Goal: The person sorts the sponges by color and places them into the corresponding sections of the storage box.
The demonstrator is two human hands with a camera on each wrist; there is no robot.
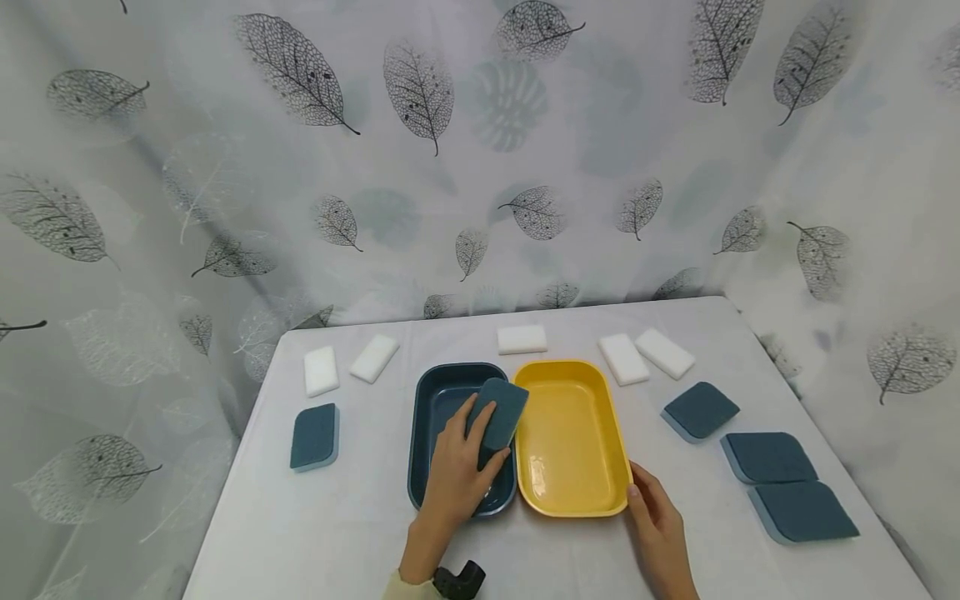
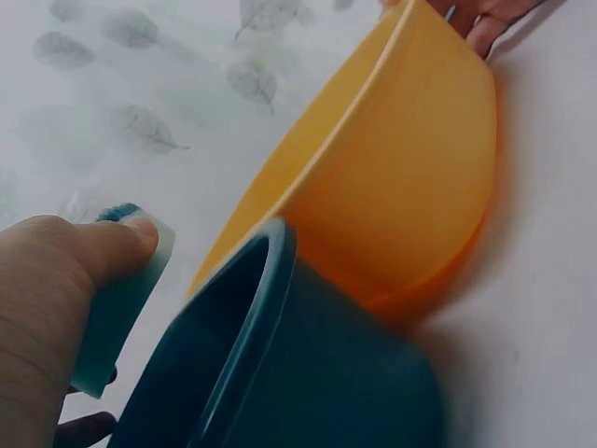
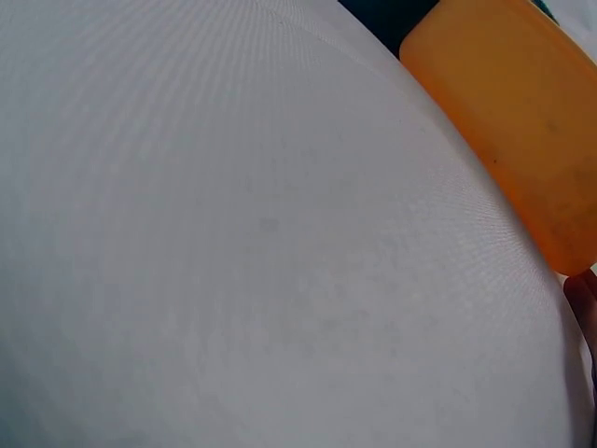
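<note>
My left hand (image 1: pixel 455 475) holds a dark teal sponge (image 1: pixel 504 410) between thumb and fingers, tilted above the dark blue tray (image 1: pixel 414 450) near its right rim. In the left wrist view the thumb presses the edge of this sponge (image 2: pixel 117 313), and its paler layer shows. The yellow tray (image 1: pixel 570 442) stands directly to the right, against the blue one. At the yellow tray's near right corner, my right hand (image 1: pixel 660 529) grips the side with thumb and fingers. Only a bit of that hand shows in the right wrist view.
Several white sponge blocks (image 1: pixel 522 339) lie along the back of the white-covered table (image 1: pixel 300 542). One teal sponge (image 1: pixel 314 437) lies at the left; three more, including a pointed one (image 1: pixel 701 412), lie at the right. A leaf-print curtain (image 1: pixel 480 183) hangs behind.
</note>
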